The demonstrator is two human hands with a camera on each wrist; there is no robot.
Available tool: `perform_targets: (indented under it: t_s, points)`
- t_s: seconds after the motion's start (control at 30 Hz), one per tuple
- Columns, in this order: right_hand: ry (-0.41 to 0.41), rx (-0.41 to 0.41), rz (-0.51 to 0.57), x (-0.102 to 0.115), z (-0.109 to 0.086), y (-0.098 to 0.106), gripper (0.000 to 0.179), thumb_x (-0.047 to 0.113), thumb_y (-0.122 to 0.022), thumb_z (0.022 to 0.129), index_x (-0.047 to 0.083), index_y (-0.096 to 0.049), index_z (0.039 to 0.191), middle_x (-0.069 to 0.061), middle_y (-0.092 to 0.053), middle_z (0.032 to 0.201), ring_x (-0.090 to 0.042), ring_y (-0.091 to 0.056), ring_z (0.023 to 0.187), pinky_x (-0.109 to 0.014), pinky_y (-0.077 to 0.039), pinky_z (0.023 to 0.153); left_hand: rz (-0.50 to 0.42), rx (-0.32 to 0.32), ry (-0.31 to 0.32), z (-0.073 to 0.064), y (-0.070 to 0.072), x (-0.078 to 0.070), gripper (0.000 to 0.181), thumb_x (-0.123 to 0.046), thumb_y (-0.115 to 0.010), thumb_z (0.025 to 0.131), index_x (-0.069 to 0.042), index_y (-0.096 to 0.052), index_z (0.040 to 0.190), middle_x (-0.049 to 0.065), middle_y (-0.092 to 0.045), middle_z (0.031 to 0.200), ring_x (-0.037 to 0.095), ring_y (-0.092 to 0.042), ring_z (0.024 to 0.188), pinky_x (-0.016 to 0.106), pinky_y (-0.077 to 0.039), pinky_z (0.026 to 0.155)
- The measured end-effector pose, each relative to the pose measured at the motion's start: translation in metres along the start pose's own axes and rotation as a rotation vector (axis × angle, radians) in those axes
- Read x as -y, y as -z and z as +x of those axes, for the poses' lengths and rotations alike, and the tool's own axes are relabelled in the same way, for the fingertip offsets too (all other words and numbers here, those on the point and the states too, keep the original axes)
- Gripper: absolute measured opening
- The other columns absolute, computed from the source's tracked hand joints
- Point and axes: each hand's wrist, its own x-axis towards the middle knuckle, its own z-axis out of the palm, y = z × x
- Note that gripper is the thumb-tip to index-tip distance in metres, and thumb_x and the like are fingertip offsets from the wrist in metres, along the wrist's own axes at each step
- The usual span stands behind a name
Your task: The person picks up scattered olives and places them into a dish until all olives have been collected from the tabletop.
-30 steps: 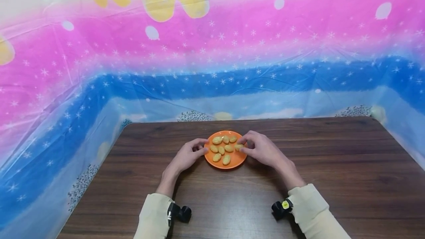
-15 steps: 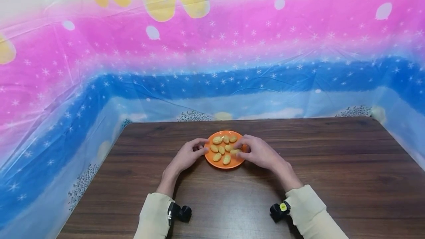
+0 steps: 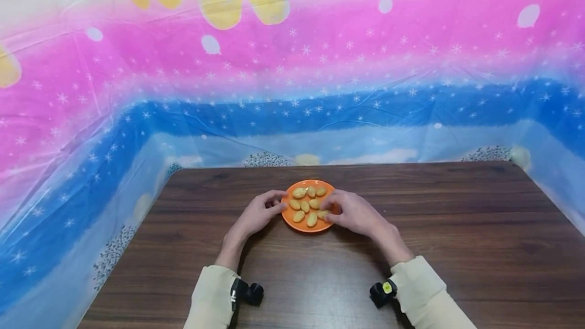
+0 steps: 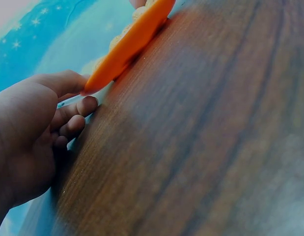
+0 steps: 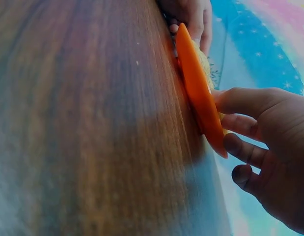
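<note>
An orange plate [image 3: 303, 226] bears several tan, rough-shelled walnuts [image 3: 312, 219], spread over it in loose rows. My left hand [image 3: 260, 213] holds the plate's left rim; in the left wrist view its thumb [image 4: 68, 81] meets the rim while the other fingers curl lower down. Over the right side of the plate, my right hand [image 3: 356, 212] pinches a walnut [image 3: 322, 215] by the near-right edge, its thumb and forefinger partly covering it. From the right wrist the plate [image 5: 201, 93] appears edge-on, and the walnut at the fingertips is mostly hidden behind its rim.
Everything stands on a dark wood-grain table [image 3: 292, 278]. Behind and beside it hangs a pink and blue cloth [image 3: 274, 80] with snowflakes. Small black cameras [image 3: 384, 292] are strapped at both cuffs.
My right hand has shifted left and toward me, bringing a walnut from the plate's right edge to its near-right part. My left hand and the plate have stayed still.
</note>
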Motion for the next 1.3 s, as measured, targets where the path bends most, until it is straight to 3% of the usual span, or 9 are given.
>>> perform_targets:
  t_s: [0.23, 0.5, 0.73, 0.97, 1.3]
  points:
    - [0.009, -0.011, 0.028, 0.000, 0.001, 0.002, 0.018, 0.027, -0.071, 0.093, 0.024, -0.073, 0.110, 0.008, -0.067, 0.113, -0.014, -0.061, 0.108, -0.040, -0.050, 0.095, 0.009, -0.009, 0.007, -0.002, 0.002, 0.000, 0.034, -0.035, -0.062, 0.098, -0.026, -0.063, 0.131, 0.001, -0.059, 0.096, 0.019, -0.051, 0.085, 0.033, -0.040, 0.077]
    - [-0.016, -0.059, 0.078, -0.009, -0.005, 0.013, 0.017, 0.026, -0.067, 0.096, 0.021, -0.073, 0.111, 0.007, -0.066, 0.103, -0.011, -0.056, 0.081, -0.030, -0.048, 0.070, 0.007, 0.001, 0.002, -0.001, 0.000, -0.002, 0.034, -0.034, -0.063, 0.098, -0.025, -0.063, 0.131, 0.000, -0.061, 0.097, 0.019, -0.052, 0.086, 0.034, -0.041, 0.077]
    - [-0.021, -0.134, 0.051, -0.020, -0.011, 0.023, 0.017, 0.026, -0.066, 0.097, 0.019, -0.073, 0.110, 0.006, -0.067, 0.101, -0.012, -0.056, 0.081, -0.030, -0.048, 0.071, 0.000, 0.000, 0.005, 0.005, -0.003, -0.005, 0.033, -0.035, -0.063, 0.098, -0.026, -0.063, 0.130, 0.000, -0.061, 0.096, 0.019, -0.053, 0.085, 0.034, -0.041, 0.076]
    - [-0.057, -0.140, 0.038, -0.028, -0.015, 0.030, 0.018, 0.028, -0.065, 0.097, 0.022, -0.074, 0.112, 0.006, -0.068, 0.102, -0.013, -0.058, 0.083, -0.032, -0.048, 0.074, -0.005, -0.008, 0.005, 0.003, -0.003, -0.005, 0.034, -0.034, -0.063, 0.098, -0.025, -0.063, 0.131, 0.000, -0.061, 0.096, 0.019, -0.053, 0.085, 0.033, -0.041, 0.076]
    - [-0.046, -0.165, -0.001, -0.048, -0.024, 0.036, 0.021, 0.026, -0.065, 0.097, 0.015, -0.072, 0.114, 0.002, -0.067, 0.106, -0.013, -0.058, 0.086, -0.033, -0.048, 0.075, -0.011, -0.033, 0.000, 0.000, -0.005, -0.002, 0.032, -0.032, -0.063, 0.098, -0.025, -0.064, 0.129, 0.000, -0.061, 0.094, 0.019, -0.052, 0.083, 0.033, -0.041, 0.074]
